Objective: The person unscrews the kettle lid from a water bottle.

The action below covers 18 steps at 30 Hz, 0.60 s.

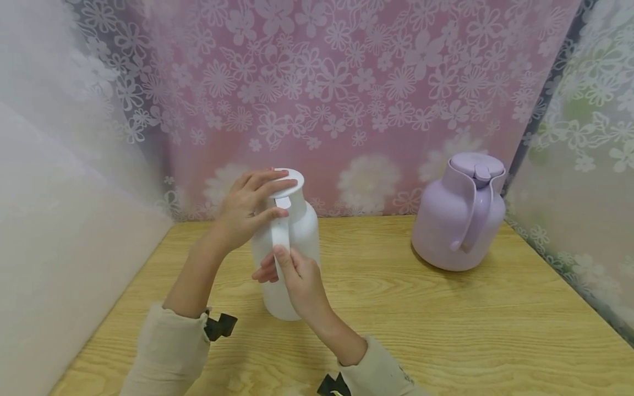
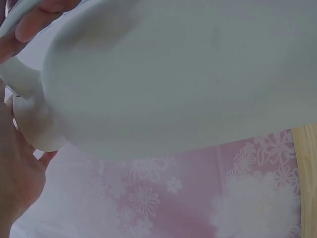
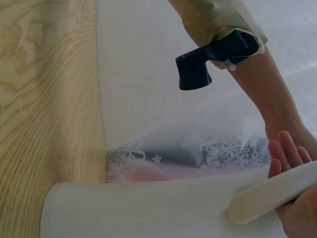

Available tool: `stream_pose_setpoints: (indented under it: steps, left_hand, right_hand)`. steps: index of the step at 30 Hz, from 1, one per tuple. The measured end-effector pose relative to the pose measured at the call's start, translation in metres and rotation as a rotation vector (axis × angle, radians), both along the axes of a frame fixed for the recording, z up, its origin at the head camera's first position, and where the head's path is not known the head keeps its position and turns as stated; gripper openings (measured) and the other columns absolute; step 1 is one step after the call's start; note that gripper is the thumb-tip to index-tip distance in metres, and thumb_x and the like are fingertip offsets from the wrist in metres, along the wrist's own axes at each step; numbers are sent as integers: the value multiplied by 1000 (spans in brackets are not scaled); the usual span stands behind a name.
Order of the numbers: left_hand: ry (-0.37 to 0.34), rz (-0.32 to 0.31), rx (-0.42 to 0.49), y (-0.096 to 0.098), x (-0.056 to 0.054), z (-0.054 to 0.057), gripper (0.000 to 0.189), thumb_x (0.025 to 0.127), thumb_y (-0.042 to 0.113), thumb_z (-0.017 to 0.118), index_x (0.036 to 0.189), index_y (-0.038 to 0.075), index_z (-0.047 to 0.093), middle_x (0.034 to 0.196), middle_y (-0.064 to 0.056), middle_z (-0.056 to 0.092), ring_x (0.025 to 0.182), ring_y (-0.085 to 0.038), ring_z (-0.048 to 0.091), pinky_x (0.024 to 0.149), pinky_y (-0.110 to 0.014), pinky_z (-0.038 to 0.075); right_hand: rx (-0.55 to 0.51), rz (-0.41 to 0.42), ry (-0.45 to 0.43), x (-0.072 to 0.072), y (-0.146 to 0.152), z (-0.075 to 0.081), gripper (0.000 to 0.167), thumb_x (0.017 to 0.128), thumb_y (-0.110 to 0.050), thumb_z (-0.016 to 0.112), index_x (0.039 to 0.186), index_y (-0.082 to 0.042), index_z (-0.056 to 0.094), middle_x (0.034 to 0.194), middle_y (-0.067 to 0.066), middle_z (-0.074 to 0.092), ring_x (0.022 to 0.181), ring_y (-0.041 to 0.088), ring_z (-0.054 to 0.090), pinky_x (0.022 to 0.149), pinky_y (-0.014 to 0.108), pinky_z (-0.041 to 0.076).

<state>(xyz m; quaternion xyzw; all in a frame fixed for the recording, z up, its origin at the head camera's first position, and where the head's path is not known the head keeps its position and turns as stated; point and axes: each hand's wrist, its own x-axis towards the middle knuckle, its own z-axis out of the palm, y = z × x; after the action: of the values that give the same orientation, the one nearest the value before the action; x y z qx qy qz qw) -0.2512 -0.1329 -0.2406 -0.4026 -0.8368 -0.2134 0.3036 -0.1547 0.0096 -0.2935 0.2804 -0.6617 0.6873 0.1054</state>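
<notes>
A tall white thermos jug [image 1: 306, 236] stands upright on the wooden table, its handle turned toward me. My left hand [image 1: 242, 206] holds the jug's round lid [image 1: 292, 187] from the left, with fingers laid across the top and the thumb by the lever [image 1: 283, 203]. Lower down, my right hand [image 1: 307, 283] grips the handle [image 1: 280, 234], its thumb along the outside and its fingers passing behind. In the left wrist view the jug's pale body [image 2: 173, 84] fills most of the frame. The right wrist view shows the handle's lower end [image 3: 247, 210] beside fingers.
A squat lilac thermos jug [image 1: 446, 225] stands at the back right of the table [image 1: 376, 308], with its handle facing me. Behind the table hangs a pink flowered curtain [image 1: 317, 104]. Pale sheets [image 1: 74, 181] enclose the left and right sides.
</notes>
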Motion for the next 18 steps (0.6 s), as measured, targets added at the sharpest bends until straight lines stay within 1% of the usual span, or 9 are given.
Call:
stream_pose_setpoints:
  steps: [5,8,12,14,18]
  left_hand:
    - [-1,49,-24,3,3,1,68,84,70,28,129,24,52,135,1,44,122,-25,35,99,-47,25]
    - [2,86,-33,5,5,2,70,83,71,27,129,25,52,135,1,44,121,-25,35,98,-46,26]
    - [-7,137,-34,9,8,3,71,81,73,27,129,27,53,135,2,44,120,-23,36,96,-47,28]
    - [-16,153,-32,10,10,4,68,82,72,31,128,28,53,135,2,43,120,-23,36,97,-47,27]
    - [-37,182,-32,13,14,5,56,84,62,48,128,27,54,134,1,44,120,-25,35,98,-47,24]
  right_hand:
    - [-6,-1,-4,1,0,0,31,100,-5,33,87,10,57,77,23,65,72,36,64,67,47,50]
    - [-4,0,-6,1,0,1,32,101,-6,33,88,10,56,77,22,65,73,35,64,66,44,51]
    - [-5,0,-2,1,0,0,31,100,-5,33,87,11,56,77,23,65,73,35,64,66,43,51]
    - [-8,-2,-1,1,0,0,31,100,-5,33,87,11,56,76,23,65,73,35,64,66,44,51]
    - [-8,-6,-6,1,0,0,31,100,-5,33,86,10,56,76,22,65,72,35,64,65,44,51]
